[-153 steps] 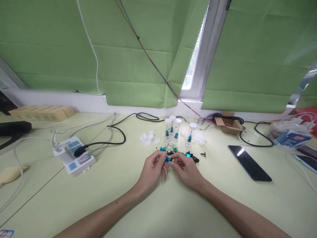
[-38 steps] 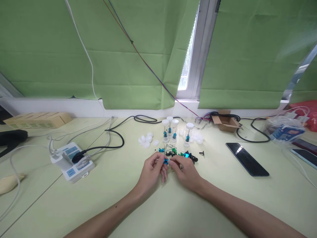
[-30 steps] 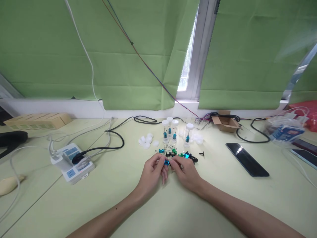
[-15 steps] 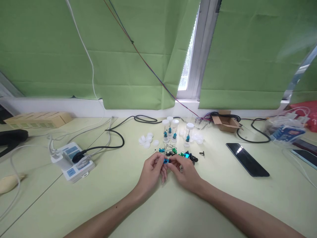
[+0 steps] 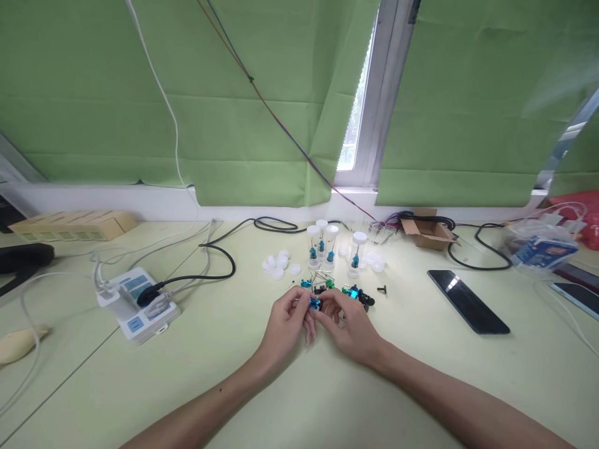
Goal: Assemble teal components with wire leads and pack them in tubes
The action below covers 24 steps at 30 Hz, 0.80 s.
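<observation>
A small shiny blue metal part with a black end sits between my two hands, just above the table. My left hand is closed on its blue side, pinching it with thumb and finger. At the black end, the thumb and fingers of my right hand are closed around the same part; their exact contact is too small to see. Right behind the hands lies a pile of blue, green and black small parts, partly covered by my right hand. A black T-shaped piece rests to the right of it.
Clear white-capped vials with blue parts inside stand behind the pile, beside loose white caps. A dark phone lies on the right. On the left is a power strip with cables; an opened cardboard box is at the back.
My right fingertips have shifted slightly at the black end, which shows a little more now. The left hand and the things on the table look the same.
</observation>
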{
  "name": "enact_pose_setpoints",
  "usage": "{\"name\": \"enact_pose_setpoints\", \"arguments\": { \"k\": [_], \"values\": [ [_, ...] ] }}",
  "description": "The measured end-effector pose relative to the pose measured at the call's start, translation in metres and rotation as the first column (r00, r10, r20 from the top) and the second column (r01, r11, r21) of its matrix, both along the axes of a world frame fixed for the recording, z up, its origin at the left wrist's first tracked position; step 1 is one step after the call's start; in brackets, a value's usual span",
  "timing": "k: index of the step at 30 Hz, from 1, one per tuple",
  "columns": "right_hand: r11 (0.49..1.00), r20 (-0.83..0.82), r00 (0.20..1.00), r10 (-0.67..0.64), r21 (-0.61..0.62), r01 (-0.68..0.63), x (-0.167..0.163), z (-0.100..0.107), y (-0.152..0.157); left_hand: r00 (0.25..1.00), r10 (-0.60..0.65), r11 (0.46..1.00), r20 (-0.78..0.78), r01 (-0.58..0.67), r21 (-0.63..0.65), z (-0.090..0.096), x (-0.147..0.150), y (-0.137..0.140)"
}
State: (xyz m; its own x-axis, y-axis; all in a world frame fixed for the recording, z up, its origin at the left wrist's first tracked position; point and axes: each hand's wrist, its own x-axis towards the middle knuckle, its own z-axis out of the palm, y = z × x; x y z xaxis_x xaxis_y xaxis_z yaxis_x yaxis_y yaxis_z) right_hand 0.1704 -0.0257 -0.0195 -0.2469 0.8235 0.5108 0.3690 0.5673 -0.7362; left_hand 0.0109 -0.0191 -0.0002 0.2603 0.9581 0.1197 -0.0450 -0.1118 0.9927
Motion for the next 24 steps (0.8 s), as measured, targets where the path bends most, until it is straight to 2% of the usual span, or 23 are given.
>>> {"name": "enact_pose_setpoints", "arguments": {
  "k": [6,12,24],
  "values": [
    [1.0,0.009,1.0,0.002,-0.007,-0.002,0.0003,-0.002,0.0008,1.0,-0.009,1.0,0.016,0.009,-0.008,-0.0012,0.0011,-0.0001],
    [1.0,0.088,0.996,-0.03,-0.007,0.031,-0.0003,-0.0019,0.0033,0.999,-0.014,0.999,0.029,0.015,-0.031,-0.0015,0.0019,-0.0011],
    [1.0,0.001,1.0,-0.029,-0.009,0.029,-0.0012,0.0028,-0.0027,1.0,-0.012,1.0,-0.001,0.012,0.007,-0.0013,-0.0005,0.0]
  ]
}}
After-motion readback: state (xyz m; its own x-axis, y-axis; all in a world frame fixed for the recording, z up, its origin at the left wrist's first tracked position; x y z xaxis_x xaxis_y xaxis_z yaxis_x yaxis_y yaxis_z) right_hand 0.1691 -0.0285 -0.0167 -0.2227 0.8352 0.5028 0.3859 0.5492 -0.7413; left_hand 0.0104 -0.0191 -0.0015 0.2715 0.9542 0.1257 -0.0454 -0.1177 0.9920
